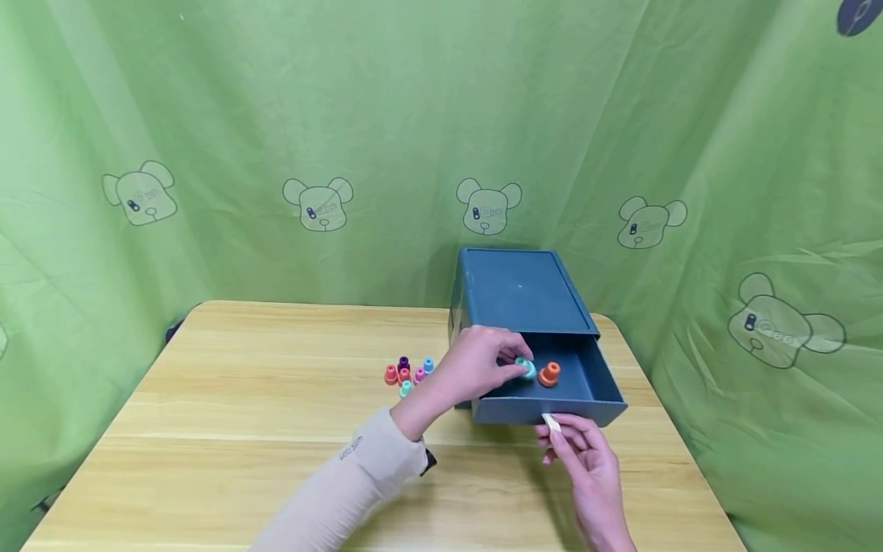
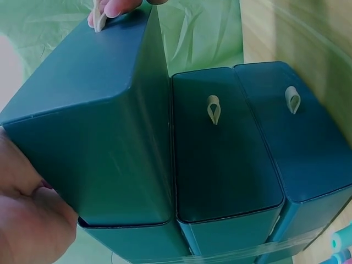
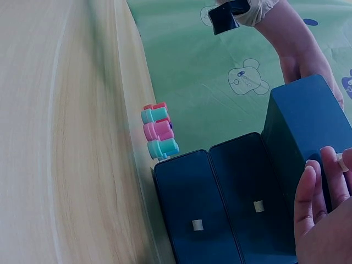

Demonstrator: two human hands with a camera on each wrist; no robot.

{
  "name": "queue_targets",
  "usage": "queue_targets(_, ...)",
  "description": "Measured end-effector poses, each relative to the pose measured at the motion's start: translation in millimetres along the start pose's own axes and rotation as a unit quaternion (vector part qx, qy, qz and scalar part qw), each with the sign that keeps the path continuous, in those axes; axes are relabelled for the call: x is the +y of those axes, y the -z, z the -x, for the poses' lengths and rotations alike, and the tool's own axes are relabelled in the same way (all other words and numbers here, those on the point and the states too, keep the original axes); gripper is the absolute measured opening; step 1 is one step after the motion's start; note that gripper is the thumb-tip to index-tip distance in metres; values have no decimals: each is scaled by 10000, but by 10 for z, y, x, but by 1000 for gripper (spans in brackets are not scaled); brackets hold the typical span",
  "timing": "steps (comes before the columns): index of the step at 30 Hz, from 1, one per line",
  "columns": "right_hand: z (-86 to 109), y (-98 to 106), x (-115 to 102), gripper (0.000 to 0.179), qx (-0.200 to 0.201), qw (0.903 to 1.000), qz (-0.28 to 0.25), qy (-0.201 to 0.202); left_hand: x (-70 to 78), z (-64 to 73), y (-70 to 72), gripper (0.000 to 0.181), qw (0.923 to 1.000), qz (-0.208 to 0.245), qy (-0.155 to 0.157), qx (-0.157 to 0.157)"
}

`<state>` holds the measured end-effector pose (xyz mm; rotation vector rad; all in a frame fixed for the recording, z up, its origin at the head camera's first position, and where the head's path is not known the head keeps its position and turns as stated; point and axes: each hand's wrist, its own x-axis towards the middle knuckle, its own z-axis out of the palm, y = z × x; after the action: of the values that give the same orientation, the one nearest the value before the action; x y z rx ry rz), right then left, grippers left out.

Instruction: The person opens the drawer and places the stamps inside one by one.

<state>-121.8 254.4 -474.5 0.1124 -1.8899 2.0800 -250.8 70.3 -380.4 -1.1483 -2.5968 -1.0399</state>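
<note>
My left hand [image 1: 486, 356] reaches over the side of the pulled-out top drawer [image 1: 552, 410] and pinches a teal peg [image 1: 527, 370] between thumb and fingers, inside the drawer. Beside that peg an orange peg [image 1: 549, 374] stands upright on the drawer floor. At the drawer's front, my right hand [image 1: 586, 456] pinches the pale pull tab [image 1: 551, 422] between thumb and fingers. In the left wrist view, the drawer wall hides the left fingertips and the peg. The right wrist view shows the right hand [image 3: 330, 209] against the drawer front.
The blue drawer cabinet [image 1: 524, 291] stands at the table's back right. Two lower drawers, a middle one [image 2: 225, 159] and a bottom one [image 2: 308, 148], are closed, each with a loop tab. Several coloured pegs [image 1: 391, 374] cluster left of the cabinet. A green curtain [image 1: 400, 138] surrounds the table.
</note>
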Motion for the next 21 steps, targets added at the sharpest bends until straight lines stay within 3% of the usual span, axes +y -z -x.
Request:
queue_targets(9,-4,4,11,19,-60,9999,-90,113,15,-32,-6,14,9989,-385,-45,-263)
queue_targets(21,0,-6,-8,19,-4,10000,5,-26,4,-35,-8,18,9992,-192,-70,-329)
